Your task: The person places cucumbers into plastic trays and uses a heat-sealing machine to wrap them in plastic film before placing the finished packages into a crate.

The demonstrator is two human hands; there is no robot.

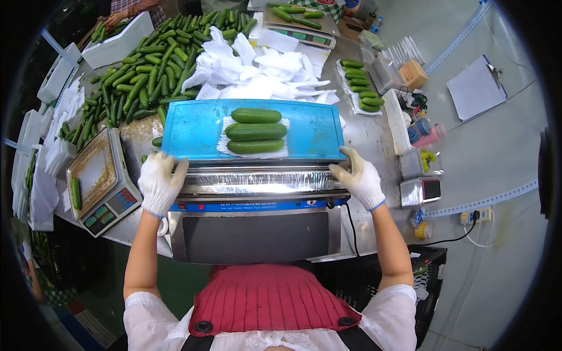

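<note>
My left hand [161, 182], in a white knitted glove, rests at the left end of the steel film wrapper [259, 182], near the lower left corner of a blue tray [193, 131]. At the other end is my right hand [360, 176], gloved too, its fingers by the blue tray's lower right corner. Both sets of fingers are partly bent; whether they grip the tray or the film edge cannot be told. Several cucumbers [256, 131] lie side by side on a white foam net pad [223, 145] on the tray. Below the film roll is a dark plate [254, 236].
Behind the tray lie white foam nets [263, 70] and a large cucumber pile [153, 70]. A digital scale [99, 184] stands left, another scale [303, 37] at the back. On the right are packed cucumbers [360, 85], a white foam box [396, 123] and a power cord [352, 228].
</note>
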